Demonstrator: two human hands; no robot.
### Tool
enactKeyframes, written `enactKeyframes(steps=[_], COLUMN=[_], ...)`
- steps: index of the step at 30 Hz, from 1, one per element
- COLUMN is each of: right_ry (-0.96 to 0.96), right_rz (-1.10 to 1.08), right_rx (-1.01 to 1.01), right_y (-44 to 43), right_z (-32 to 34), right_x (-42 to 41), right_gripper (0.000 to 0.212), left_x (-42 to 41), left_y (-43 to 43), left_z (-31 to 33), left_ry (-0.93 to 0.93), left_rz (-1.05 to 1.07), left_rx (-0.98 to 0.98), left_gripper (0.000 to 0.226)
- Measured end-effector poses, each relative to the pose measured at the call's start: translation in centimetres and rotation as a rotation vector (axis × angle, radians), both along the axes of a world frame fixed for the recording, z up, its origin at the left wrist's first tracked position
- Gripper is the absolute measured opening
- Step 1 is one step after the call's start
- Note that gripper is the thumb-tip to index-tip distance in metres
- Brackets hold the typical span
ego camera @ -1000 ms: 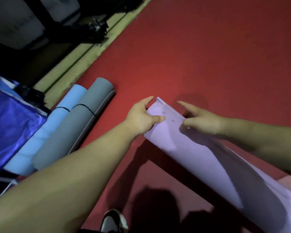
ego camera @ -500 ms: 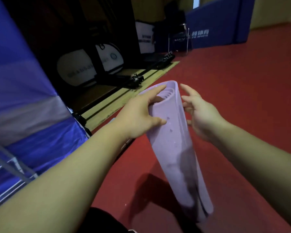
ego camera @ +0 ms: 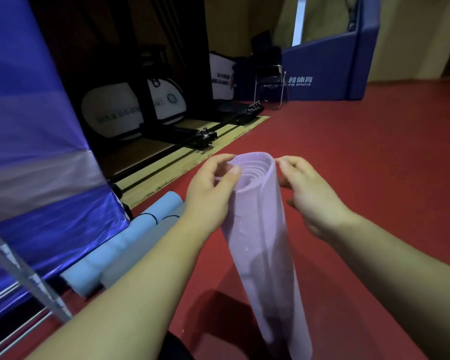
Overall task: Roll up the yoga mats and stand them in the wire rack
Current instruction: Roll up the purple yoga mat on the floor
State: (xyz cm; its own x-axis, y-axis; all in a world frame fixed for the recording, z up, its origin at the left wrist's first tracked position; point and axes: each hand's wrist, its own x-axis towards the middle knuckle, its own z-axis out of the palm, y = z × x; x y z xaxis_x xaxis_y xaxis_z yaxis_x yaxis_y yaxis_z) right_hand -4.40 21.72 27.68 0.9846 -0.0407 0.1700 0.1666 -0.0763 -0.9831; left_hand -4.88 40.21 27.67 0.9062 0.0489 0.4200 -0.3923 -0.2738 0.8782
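Note:
A rolled lilac yoga mat [ego camera: 263,245] stands nearly upright in front of me, its lower end near the red floor and its spiral top end facing me. My left hand [ego camera: 211,193] grips the top of the roll from the left, thumb on the rim. On the other side, my right hand [ego camera: 309,196] touches the rim with its fingertips, fingers spread. To the left, a light blue rolled mat [ego camera: 115,250] and a grey rolled mat [ego camera: 135,255] lie side by side on the floor. Metal bars of a rack [ego camera: 24,289] show at the lower left.
A blue and grey fabric cover [ego camera: 37,165] hangs at the left over the metal frame. Behind lie a wooden floor strip [ego camera: 182,162], black stands, white round bags [ego camera: 109,113], a folding chair [ego camera: 270,81] and a blue padded barrier [ego camera: 322,74]. Red floor [ego camera: 374,152] spreads to the right.
The lilac mat has gone from lying on the floor to standing nearly upright between my hands. My view has lifted from the floor toward the room.

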Motion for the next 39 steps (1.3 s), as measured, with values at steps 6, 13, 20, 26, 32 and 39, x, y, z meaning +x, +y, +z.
enactKeyframes(steps=[6,13,20,26,32,39], right_ry=[-0.052,-0.071,-0.053,-0.118,-0.545,-0.751], right_rz=[-0.079,0.032,0.029,-0.03,-0.097,-0.01], right_rx=[0.149,0.117,0.093,-0.042,-0.432,-0.697], right_y=[-1.3,-2.6,-3.4,-3.5,-2.8,3.3], right_z=[0.7,0.6,-2.8,-3.1,-2.5,-1.2], right_x=[0.6,1.4,1.0,1.0,0.2,0.5], right_gripper=[0.024,0.032,0.032,0.035,0.052,0.043], left_x=[1.0,1.2,0.0,-0.3,-0.1,1.0], left_y=[-3.6,-6.4,-6.5,-6.4,-4.8,2.5], left_z=[0.0,0.4,-0.7,-1.0,-1.7,-2.7], left_ry=[0.069,0.197,0.225,0.196,0.198,0.393], left_rz=[0.152,0.119,0.069,0.055,0.011,-0.125], left_rx=[-0.116,-0.292,-0.257,-0.232,-0.184,-0.319], left_gripper=[0.018,0.024,0.032,0.031,0.033,0.045])
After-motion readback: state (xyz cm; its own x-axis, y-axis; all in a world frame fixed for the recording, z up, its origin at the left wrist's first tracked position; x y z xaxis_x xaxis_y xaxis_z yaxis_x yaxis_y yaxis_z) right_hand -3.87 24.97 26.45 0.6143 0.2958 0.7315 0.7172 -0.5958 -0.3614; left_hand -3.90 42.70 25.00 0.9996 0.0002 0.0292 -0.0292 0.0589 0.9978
